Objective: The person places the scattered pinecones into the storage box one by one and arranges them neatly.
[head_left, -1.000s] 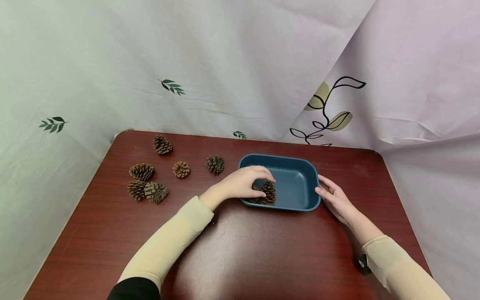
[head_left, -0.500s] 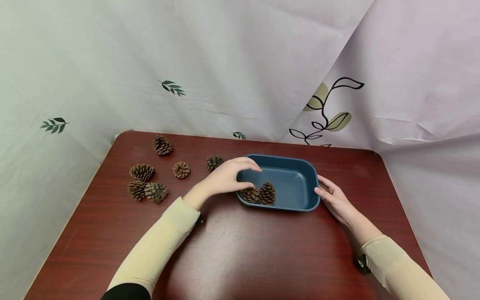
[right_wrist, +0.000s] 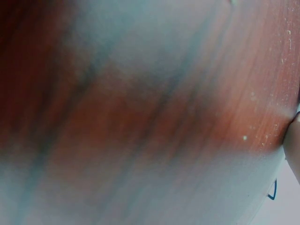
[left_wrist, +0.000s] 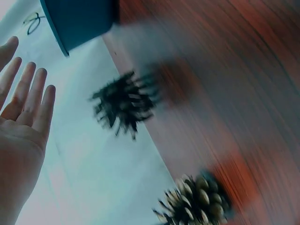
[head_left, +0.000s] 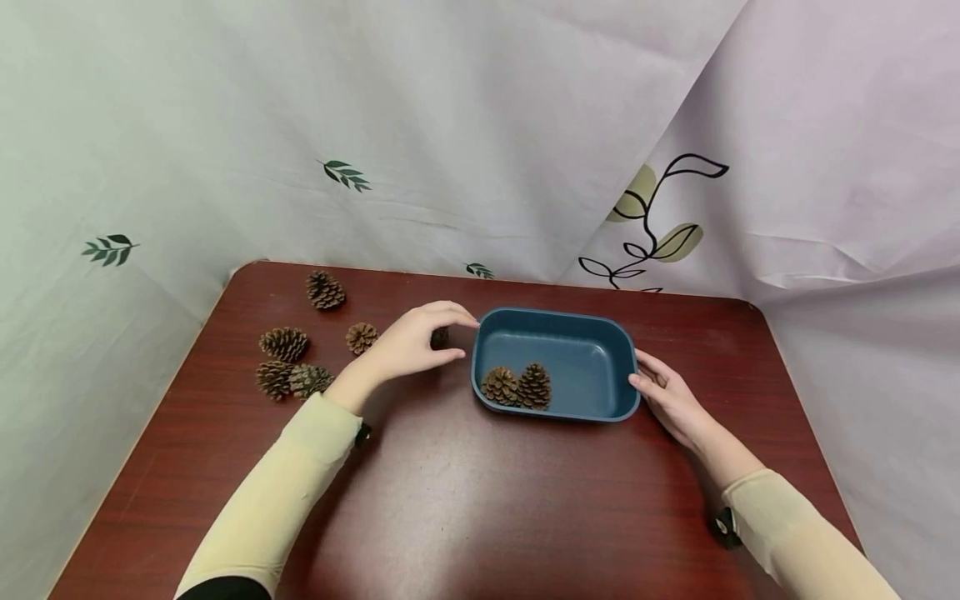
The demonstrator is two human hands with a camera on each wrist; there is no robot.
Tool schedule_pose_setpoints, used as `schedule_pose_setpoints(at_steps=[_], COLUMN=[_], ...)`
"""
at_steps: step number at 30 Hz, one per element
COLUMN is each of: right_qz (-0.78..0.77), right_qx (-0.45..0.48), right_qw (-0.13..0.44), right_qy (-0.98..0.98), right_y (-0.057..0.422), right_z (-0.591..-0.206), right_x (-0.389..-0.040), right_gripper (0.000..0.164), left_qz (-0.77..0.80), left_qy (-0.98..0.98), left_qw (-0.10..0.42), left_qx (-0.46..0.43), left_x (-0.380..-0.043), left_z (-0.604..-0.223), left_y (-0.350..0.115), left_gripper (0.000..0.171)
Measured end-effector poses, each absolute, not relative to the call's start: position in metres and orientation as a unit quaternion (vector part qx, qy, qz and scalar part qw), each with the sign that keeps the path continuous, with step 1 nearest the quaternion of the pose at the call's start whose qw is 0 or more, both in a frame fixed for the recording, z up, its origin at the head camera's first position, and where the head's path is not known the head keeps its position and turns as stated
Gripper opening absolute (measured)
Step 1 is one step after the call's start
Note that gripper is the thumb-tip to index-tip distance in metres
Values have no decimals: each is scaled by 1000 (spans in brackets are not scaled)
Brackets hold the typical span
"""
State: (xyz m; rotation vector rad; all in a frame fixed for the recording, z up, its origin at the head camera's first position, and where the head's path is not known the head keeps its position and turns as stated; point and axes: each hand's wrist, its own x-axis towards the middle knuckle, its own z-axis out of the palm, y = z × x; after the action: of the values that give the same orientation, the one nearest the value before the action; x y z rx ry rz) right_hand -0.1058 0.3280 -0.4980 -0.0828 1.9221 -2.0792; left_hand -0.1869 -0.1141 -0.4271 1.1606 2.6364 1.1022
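My left hand [head_left: 412, 340] has left the blue plastic box [head_left: 577, 379] and is just outside its left end, thumb and fingers spread. Partly hidden behind that hand is a dark pine cone [head_left: 440, 337], which appears as a spiky cone [left_wrist: 124, 103] apart from the fingers in the left wrist view. Two pine cones, a rounder one [head_left: 500, 386] and an upright one [head_left: 535, 387], lie inside the box at its near left corner. My right hand [head_left: 671, 400] holds the box's right end, its thumb on the rim and fingers against the outer wall.
More pine cones lie on the left of the reddish-brown table [head_left: 480, 500]: one at the back [head_left: 325, 290], a small round one [head_left: 362, 337], and a cluster [head_left: 283, 344] further left. A pale cloth [head_left: 450, 125] with leaf prints hangs behind the table.
My left hand let go of a pine cone inside the box, then moved left out of it to beside the dark pine cone. My right hand stays at the box's right end.
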Motion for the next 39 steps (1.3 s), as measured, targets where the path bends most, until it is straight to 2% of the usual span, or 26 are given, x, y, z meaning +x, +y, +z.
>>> schedule_pose_setpoints(at_steps=[9, 19, 39], right_qz=[-726, -723, -717], right_qx=[-26, -27, -27], right_qw=[150, 154, 156], right_qy=[671, 674, 679], right_y=[329, 329, 328], right_z=[-498, -500, -499], right_x=[-107, -108, -107], right_gripper=[59, 59, 63], left_qz=[337, 316, 294], left_qy=[871, 891, 908], left_qw=[11, 24, 51], left_qx=[356, 325, 295], left_x=[-193, -203, -218], left_z=[-423, -428, -442], left_y=[-141, -161, -172], left_gripper=[40, 43, 47])
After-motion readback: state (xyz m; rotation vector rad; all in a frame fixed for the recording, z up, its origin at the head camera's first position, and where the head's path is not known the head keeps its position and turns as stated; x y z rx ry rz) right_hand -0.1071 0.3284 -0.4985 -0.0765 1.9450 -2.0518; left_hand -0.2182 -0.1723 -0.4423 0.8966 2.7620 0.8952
